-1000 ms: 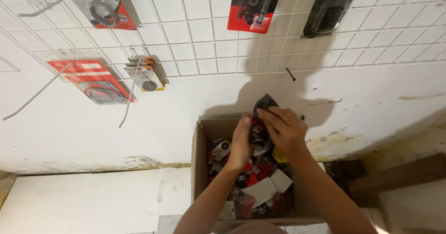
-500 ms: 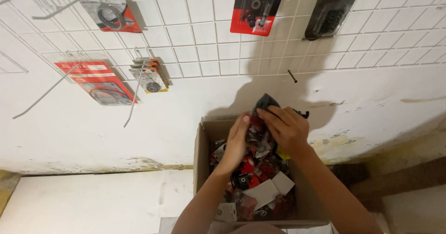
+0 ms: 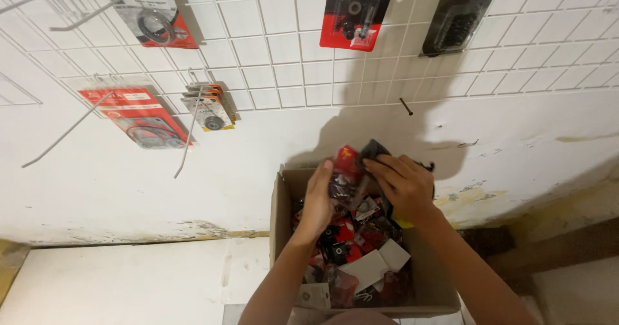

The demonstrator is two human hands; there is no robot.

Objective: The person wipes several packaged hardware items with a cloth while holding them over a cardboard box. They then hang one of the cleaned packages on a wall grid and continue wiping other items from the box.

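Holding packets over a box.
Left hand pinches a red packet; right hand, at 3 o'clock, grips a dark one.

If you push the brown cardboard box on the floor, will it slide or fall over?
The cardboard box would probably slide rather than tip: it sits low and wide. It looks fairly full of small packets, so it may feel heavyish. Its thin walls would likely bend a little under a push.

red-topped packet, brown cardboard box, white wire grid
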